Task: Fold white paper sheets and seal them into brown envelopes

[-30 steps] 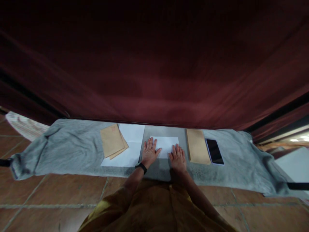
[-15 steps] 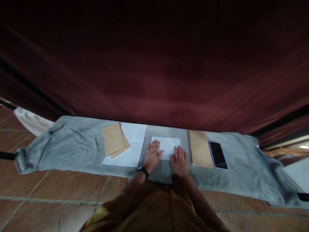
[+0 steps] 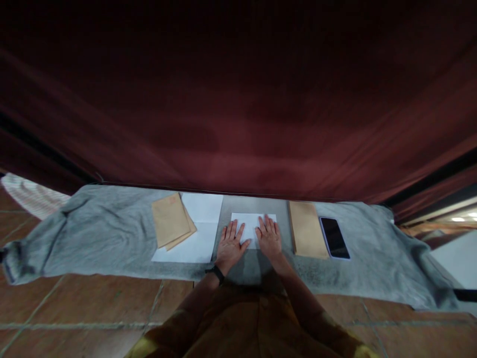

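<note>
A folded sheet of white paper (image 3: 250, 229) lies on the grey cloth in front of me. My left hand (image 3: 230, 245), with a dark band on its wrist, rests flat on the paper's left side, fingers spread. On the right part of the sheet my right hand (image 3: 269, 237) also lies flat with its fingers apart. The two hands cover the near corners of the paper. To the left are brown envelopes (image 3: 170, 220) overlapping larger white paper (image 3: 203, 233) that has a crease across it. A stack of brown envelopes (image 3: 307, 228) lies right of my right hand.
A phone (image 3: 335, 238) with a dark screen lies beside the envelope stack. Wrinkled grey cloth (image 3: 108, 228) covers the long narrow surface. A dark red upright panel (image 3: 238, 124) rises along its far edge. Brown floor tiles (image 3: 93, 298) show below the near edge.
My right hand has moved forward and left across the paper. My left hand has slid slightly back toward me, still flat. The whole view has shifted a little.
</note>
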`<state>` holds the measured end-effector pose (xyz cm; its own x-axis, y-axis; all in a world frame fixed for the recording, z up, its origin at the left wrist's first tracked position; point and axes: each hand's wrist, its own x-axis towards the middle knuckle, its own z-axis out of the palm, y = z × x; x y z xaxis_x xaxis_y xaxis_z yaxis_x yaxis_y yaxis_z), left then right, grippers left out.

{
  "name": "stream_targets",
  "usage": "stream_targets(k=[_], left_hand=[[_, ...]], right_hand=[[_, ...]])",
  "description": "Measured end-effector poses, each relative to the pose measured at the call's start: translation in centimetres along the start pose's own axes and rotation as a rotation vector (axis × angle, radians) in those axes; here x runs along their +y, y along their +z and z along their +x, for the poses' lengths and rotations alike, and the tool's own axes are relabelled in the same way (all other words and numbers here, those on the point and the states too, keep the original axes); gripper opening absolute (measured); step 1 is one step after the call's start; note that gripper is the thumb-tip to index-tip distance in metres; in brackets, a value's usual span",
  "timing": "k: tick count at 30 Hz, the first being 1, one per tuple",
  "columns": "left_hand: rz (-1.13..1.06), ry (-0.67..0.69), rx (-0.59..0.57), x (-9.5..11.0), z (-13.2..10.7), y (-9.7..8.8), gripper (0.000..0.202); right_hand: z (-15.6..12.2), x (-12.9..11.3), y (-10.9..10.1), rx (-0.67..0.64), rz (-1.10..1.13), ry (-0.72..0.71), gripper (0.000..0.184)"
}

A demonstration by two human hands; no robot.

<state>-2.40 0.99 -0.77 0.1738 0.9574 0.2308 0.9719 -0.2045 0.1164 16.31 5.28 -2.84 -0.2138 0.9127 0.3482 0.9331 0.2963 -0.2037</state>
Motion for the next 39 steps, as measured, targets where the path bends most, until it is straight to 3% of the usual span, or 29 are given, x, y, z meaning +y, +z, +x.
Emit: stream_targets(k=[8, 12, 16, 21, 23, 28, 31, 34, 39], left_hand=[[0.011, -0.004, 0.0, -0.1, 0.0, 0.3, 0.068], [0.02, -0.002, 0.006, 0.0, 0.0, 0.3, 0.069], [0.012, -0.008, 0.026, 1.9, -0.4, 0.4, 0.061], [-0.054, 0.096, -0.04, 4.8, -1.7, 1.0, 0.059], [-0.048, 0.091, -0.055, 4.3, -2.3, 0.9, 0.063], [-0.014, -0.012, -0.068, 0.4, -3.0, -0.3, 0.065], [-0.01, -0.119, -0.066, -0.1, -2.6, -0.8, 0.067], [-0.025, -0.147, -0.035, 1.9, -1.8, -1.0, 0.066], [-0.105, 0.139, -0.11, 5.9, -1.6, -0.7, 0.054]], right_hand=[[-3.7, 1.1, -1.5, 0.047, -0.05, 0.076, 0.054], [-6.8, 1.1, -2.2, 0.004, -0.041, -0.009, 0.053], [-8.4, 1.4, -2.8, -0.01, -0.049, -0.032, 0.055], [-8.6, 1.7, -2.9, 0.015, -0.052, -0.059, 0.057], [-9.0, 1.9, -3.2, 0.008, -0.053, -0.069, 0.059], [-10.5, 2.7, -4.4, -0.059, -0.034, -0.119, 0.062], [-11.0, 3.0, -5.0, -0.082, -0.025, -0.12, 0.061], [-11.2, 2.9, -5.2, -0.091, -0.015, -0.112, 0.063], [-11.2, 3.3, -5.2, -0.107, -0.005, -0.131, 0.062]])
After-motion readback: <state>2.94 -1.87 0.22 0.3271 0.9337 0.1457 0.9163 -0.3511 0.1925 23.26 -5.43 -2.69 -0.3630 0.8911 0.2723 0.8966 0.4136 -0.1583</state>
